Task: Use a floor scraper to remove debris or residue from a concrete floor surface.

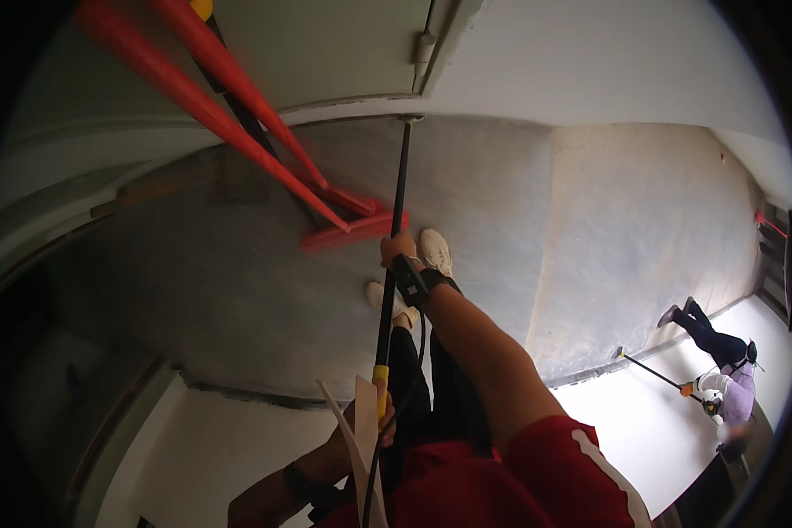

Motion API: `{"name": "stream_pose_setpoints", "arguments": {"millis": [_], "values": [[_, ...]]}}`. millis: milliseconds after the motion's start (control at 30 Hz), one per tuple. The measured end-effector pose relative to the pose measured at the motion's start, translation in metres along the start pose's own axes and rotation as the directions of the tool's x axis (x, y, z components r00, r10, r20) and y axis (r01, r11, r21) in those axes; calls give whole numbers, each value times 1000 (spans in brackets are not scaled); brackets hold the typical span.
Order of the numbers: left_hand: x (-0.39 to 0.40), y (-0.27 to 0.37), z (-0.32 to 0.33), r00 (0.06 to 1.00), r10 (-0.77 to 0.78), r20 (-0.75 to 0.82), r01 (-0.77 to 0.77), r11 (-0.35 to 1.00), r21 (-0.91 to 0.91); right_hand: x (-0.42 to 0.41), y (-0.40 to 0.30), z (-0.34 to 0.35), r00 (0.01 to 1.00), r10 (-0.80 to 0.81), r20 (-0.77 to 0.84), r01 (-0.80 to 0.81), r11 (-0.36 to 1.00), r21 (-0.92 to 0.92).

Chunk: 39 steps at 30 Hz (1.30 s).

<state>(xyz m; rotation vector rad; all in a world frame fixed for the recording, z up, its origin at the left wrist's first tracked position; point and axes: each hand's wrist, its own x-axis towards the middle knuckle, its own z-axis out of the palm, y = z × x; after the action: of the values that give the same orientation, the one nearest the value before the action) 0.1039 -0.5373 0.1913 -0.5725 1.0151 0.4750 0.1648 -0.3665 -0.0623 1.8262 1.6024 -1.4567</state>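
My right hand [399, 249] grips the middle of a long black pole [396, 191]. My left hand [384, 412] is closed around the pole's yellow grip [381, 377], low in the picture near my body. At its far end the pole carries a small flat head [408, 119], which meets the floor at the foot of the wall. Two pale flat strips [367, 412] hang in front of my left hand and cover part of it. My light shoes [435, 251] stand on either side of the pole.
A blurred red frame [237, 132] with two long bars and a base stands left of the pole, beside another dark pole [251, 125]. A door [330, 53] adjoins the white wall [567, 59]. At the right, another person [732, 376] holds a long-handled tool [660, 376] on the grey floor [488, 198].
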Motion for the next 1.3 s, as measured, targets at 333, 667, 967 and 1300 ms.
{"name": "stream_pose_setpoints", "arguments": {"millis": [333, 667, 967, 1300], "values": [[37, -48, -87, 912, 304, 275, -327, 944, 39, -22, 16, 61, 948, 252, -192, -173, 920, 353], [36, -51, -36, 993, 117, -31, -118, 992, -46, -18, 21, 21, 982, 109, -153, -53, 943, 330], [-46, -16, 39, 991, 78, 109, -80, 997, 11, 13, 34, 13, 994, -100, -40, 104, 810, 577], [-93, -23, 27, 993, 49, 103, -68, 979, 193, -26, 14, 62, 975, -220, 9, 202, 912, 358]]}}
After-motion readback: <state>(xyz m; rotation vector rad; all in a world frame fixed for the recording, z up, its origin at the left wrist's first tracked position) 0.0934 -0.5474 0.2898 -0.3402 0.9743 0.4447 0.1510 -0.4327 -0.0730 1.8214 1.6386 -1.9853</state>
